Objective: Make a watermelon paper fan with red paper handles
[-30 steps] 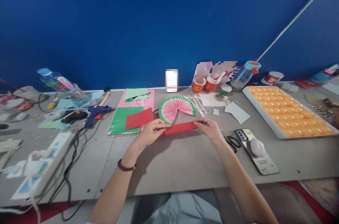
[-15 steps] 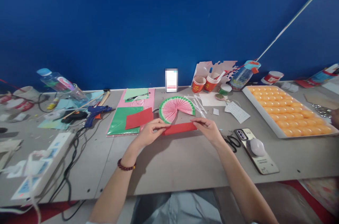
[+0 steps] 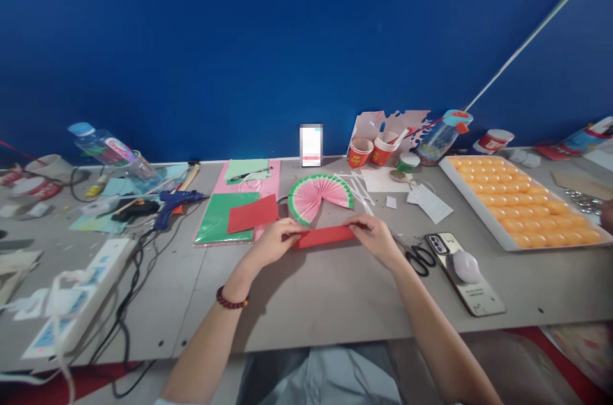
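Observation:
A narrow strip of red paper [image 3: 326,236] is stretched between my two hands, low over the grey table. Its left end is pinched by my left hand [image 3: 278,239], with a beaded bracelet on that wrist. My right hand [image 3: 376,236] grips the other end between thumb and fingers. Just beyond the strip lies a pleated paper fan [image 3: 306,195], pink with a green rim like a watermelon. Left of it, a flat red sheet [image 3: 252,214] rests partly on a green pack of paper [image 3: 225,220].
Black-handled scissors [image 3: 420,259] and a phone [image 3: 472,290] lie to the right, near a tray of orange balls [image 3: 522,200]. Paper cups [image 3: 360,152] stand at the back. On the left are a blue glue gun [image 3: 172,204], cables and a power strip [image 3: 79,299]. Another person's hand [image 3: 607,216] shows at the right edge.
Both hands still hold the red strip and have shifted very slightly. The strip looks a little narrower and flatter. Other things stay in place.

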{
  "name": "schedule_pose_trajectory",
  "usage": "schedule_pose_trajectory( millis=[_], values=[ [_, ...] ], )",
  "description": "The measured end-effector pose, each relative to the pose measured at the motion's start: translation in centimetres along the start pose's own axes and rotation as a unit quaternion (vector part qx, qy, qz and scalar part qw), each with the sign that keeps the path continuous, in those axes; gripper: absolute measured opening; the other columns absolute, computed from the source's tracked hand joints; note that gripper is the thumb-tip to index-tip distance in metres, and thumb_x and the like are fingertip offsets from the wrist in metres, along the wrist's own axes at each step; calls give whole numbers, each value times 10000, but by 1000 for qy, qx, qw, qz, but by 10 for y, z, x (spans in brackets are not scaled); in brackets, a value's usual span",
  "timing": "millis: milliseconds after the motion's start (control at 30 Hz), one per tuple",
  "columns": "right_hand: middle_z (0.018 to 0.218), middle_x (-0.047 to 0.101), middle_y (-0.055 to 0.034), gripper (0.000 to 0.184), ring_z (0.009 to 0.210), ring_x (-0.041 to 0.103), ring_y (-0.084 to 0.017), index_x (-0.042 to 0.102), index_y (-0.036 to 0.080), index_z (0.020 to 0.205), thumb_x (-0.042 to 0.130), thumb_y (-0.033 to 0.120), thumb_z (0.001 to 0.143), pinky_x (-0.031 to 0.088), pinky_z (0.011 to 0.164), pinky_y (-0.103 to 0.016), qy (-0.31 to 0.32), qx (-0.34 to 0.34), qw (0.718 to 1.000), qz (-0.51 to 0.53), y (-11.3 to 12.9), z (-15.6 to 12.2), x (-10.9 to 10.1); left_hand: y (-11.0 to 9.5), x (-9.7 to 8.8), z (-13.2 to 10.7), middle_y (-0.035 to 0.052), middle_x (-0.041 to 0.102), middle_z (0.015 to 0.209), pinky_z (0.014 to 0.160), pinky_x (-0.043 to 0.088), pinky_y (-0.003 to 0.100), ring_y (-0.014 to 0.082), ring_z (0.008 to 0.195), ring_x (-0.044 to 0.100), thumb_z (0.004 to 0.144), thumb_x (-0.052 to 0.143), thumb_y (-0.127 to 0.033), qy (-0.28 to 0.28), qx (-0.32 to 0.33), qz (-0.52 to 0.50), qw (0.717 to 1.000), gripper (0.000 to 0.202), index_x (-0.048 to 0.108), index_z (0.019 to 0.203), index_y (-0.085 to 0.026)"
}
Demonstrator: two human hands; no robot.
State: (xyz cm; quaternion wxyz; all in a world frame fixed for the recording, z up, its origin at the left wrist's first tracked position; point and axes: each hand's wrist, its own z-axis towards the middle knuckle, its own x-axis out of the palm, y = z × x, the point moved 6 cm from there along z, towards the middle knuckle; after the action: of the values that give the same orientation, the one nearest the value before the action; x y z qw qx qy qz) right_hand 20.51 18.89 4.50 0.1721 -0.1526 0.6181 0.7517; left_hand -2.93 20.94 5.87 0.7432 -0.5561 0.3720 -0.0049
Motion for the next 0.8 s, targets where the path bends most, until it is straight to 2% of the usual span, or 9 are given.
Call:
schedule_pose_trajectory(
  millis=[200, 333, 467, 633, 800],
  values=[
    [693, 628, -25, 208, 620, 547, -166, 663, 198, 721, 479, 115, 670, 414, 592, -275, 13, -13, 998, -61, -10, 4, 12, 7, 15, 0, 51, 660, 911, 780, 501, 286, 168, 810, 627, 826, 520, -92, -18, 2, 52, 998, 308, 719, 1000, -250],
    [732, 621, -45, 241, 690, 562, -176, 650, 193, 696, 446, 65, 676, 426, 657, -281, 32, -43, 988, -143, -10, 4, 21, 7, 21, 0, 58, 653, 879, 764, 503, 280, 171, 809, 628, 825, 505, -74, -6, -4, 90, 996, 306, 719, 987, -221],
    [812, 617, -65, 277, 819, 563, -185, 663, 163, 759, 412, 47, 728, 421, 775, -282, 50, -36, 974, -217, -6, 1, 27, 9, 23, 0, 66, 656, 925, 795, 495, 281, 173, 863, 627, 813, 501, -58, 5, -9, 120, 993, 307, 706, 996, -195],
    [864, 607, -77, 296, 856, 540, -183, 702, 159, 822, 420, 74, 788, 383, 820, -274, 84, -23, 932, -351, 11, -1, 31, 9, 23, 0, 64, 653, 920, 769, 492, 268, 168, 828, 624, 796, 500, -52, 11, -8, 137, 991, 312, 709, 981, -192],
    [888, 628, -86, 260, 887, 561, -202, 724, 176, 769, 468, 174, 814, 377, 785, -284, 110, 2, 886, -450, 31, 1, 32, 9, 23, 1, 59, 636, 867, 707, 480, 245, 162, 777, 609, 798, 495, -74, 16, -13, 141, 990, 309, 722, 968, -197]
  ],
)
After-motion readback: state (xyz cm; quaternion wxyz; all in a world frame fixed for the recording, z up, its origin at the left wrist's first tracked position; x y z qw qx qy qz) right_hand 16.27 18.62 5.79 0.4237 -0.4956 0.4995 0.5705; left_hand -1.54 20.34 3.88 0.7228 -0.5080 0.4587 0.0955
